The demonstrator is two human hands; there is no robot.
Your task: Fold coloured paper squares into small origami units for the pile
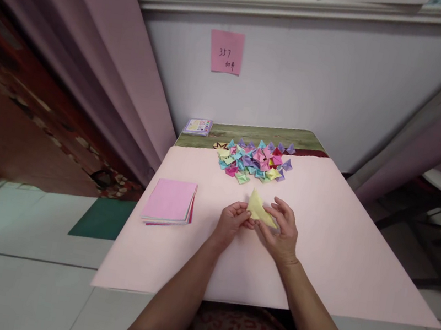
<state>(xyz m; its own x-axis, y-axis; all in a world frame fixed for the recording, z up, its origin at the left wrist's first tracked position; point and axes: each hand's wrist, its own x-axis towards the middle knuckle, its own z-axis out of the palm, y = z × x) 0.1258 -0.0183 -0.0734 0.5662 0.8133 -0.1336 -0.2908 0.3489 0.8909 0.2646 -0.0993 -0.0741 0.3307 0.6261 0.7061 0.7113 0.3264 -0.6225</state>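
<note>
A folded yellow sheet of origami paper (260,210), roughly triangular with one point up, is held between both hands over the table. My left hand (233,222) pinches its left lower edge between thumb and fingers. On the other side, my right hand (282,231) grips the right part, thumb below and fingers along the fold. Beyond the hands lies a pile of small folded paper pieces (251,161) in purple, blue, pink, yellow and green. To the left rests a stack of square paper (170,200) with a pink sheet on top.
Pink paper covers most of the table (339,262). A small printed packet (198,126) sits at the far left corner, by the wall. A pink note (226,52) with handwriting is stuck on the wall. Curtains hang at both sides.
</note>
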